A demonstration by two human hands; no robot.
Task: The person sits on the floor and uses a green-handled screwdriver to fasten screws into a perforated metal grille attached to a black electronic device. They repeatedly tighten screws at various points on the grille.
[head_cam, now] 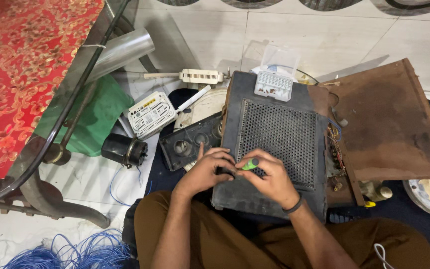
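I sit on the floor with a dark metal case in front of my knees; its top has a perforated grille. My left hand and my right hand meet at the case's near left corner. Together they hold a small tool with a green handle; my right hand's fingers pinch the green end, my left hand closes on the dark end. A clear plastic parts box rests on the far edge of the case. Exposed wiring shows at the case's right side.
A brown rusty panel lies to the right. A white vented box, a black motor and a black plate with round holes lie to the left. Blue wire is coiled at bottom left. A glass-topped table with a metal frame stands left.
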